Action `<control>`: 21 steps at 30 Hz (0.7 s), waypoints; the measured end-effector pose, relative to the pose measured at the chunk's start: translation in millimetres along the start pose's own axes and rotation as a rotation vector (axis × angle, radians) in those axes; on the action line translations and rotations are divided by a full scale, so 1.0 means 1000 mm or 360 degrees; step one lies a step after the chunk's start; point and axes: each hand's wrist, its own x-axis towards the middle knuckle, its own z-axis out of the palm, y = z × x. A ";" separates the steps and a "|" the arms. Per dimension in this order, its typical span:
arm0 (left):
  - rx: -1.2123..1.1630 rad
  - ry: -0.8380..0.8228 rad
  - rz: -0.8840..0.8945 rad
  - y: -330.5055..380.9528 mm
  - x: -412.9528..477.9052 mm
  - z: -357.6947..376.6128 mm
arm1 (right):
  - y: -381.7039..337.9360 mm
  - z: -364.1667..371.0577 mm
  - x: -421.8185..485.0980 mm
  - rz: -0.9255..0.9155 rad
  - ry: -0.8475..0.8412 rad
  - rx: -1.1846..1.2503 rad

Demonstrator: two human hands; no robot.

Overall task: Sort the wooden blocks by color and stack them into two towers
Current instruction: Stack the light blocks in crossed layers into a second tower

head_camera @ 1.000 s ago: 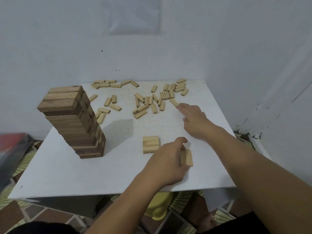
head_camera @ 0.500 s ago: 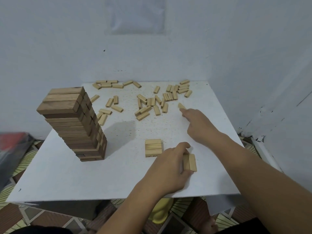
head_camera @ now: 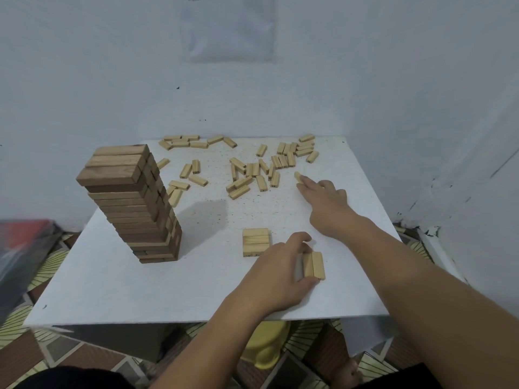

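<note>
Here, line by line:
Left hand (head_camera: 276,272): narrowly curled, thumb and fingers clasping the two ends of a pair of light blocks (head_camera: 314,265) lying side by side near the front of the white table (head_camera: 112,290).
Right hand (head_camera: 325,203): reaching flat across the table, fingers stretched out fairly wide; its fingertips (head_camera: 302,179) touch one loose light block (head_camera: 297,176), which it does not grip.
Dark tower (head_camera: 132,203): tall stack of dark blocks on the table's left, leaning slightly.
Light base (head_camera: 256,242): a low square layer of light blocks, just left of the left hand, apart from it.
Scattered light blocks (head_camera: 252,172): strewn across the far half of the table.
</note>
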 end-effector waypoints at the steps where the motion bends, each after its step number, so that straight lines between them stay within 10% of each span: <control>1: -0.0003 0.0001 -0.0005 -0.001 0.000 0.000 | -0.001 0.000 0.002 -0.0004 0.0007 -0.0006; 21: -0.0035 0.0044 -0.0005 -0.004 0.000 0.003 | 0.006 -0.002 -0.007 0.0096 0.0128 0.0006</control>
